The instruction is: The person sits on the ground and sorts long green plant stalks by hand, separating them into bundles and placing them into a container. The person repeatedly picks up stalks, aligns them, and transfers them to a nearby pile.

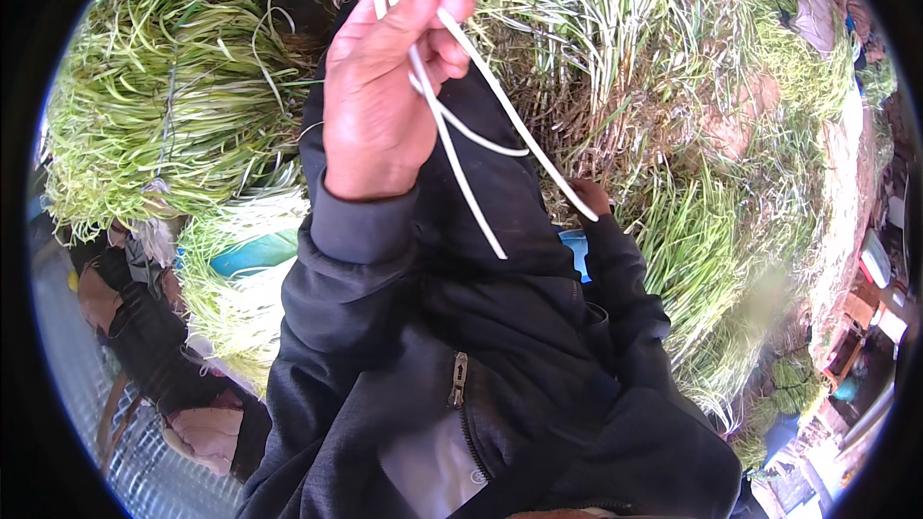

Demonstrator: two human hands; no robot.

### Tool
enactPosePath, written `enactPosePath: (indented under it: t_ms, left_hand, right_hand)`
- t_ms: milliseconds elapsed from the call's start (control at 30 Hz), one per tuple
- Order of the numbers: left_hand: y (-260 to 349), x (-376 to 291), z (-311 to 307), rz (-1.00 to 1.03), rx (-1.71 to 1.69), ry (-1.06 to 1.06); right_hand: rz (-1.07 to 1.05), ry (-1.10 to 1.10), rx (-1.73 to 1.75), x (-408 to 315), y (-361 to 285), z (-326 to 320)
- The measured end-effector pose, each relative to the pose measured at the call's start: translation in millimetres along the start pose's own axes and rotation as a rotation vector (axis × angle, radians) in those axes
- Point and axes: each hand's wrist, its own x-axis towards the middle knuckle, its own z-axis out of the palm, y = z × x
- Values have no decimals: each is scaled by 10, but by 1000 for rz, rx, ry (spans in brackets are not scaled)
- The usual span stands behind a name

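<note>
My left hand [393, 86] is raised in front of my chest. Thumb and fingers pinch several slender white plant stalks [497, 101], and their lower ends hang loose towards my lap. Farther right, my right hand [593, 196] is low beside my leg, against the brown root ends [577, 115] of a heap of green-and-white leafy stalks [606, 29]. Its fingers are mostly hidden, so I cannot tell whether it holds anything. One white stalk crosses in front of it.
On the left lies a big tied bundle of green stalks [180, 94], with a pale bundle around a blue-green wrap [256, 254] below it. Another person [144, 331] sits at the far left. More green stalks [692, 252] spread on the right. A blue object [576, 254] shows beside my right sleeve.
</note>
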Motion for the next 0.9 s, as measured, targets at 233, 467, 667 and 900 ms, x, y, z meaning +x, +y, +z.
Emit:
enactPosePath:
  t_ms: [233, 467, 667, 900]
  left_hand:
    - [-254, -68, 35, -144, -196, -171]
    - [-644, -216, 190, -393, -236, -160]
    - [-624, -160, 234, -496, -273, -169]
    - [-756, -184, 188, -489, -243, -77]
  right_hand:
    - [-366, 299, -58, 162, -616, -376]
    - [-356, 671, -155, 1249, -627, -978]
    - [-292, 665, -131, 1369, -828, -719]
    - [-436, 716, 5, 1361, -884, -579]
